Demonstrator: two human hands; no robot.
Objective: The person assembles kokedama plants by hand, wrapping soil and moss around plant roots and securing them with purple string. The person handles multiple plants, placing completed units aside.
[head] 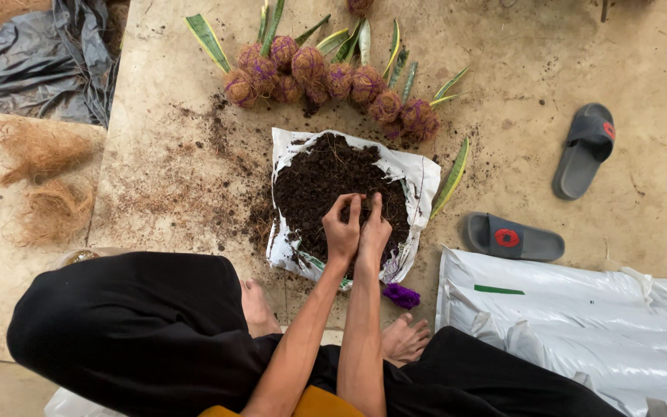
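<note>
A heap of dark soil (326, 181) lies on an open white sack (418, 174) on the floor in front of me. My left hand (340, 228) and my right hand (374, 226) press side by side into the near edge of the soil, fingers curled down into it and cupped around a clump. A row of fibre-wrapped root balls bound with purple thread (326, 81), each with green striped leaves, lies beyond the sack. One loose leaf plant (451, 179) rests at the sack's right edge.
Purple thread (401, 295) lies by my right foot. Two grey slippers (512, 238) (585, 150) sit to the right, above a large white plastic bag (580, 309). Coconut fibre tufts (44, 181) lie left, with a dark tarp (36, 62) behind. My black-clad knees frame the near floor.
</note>
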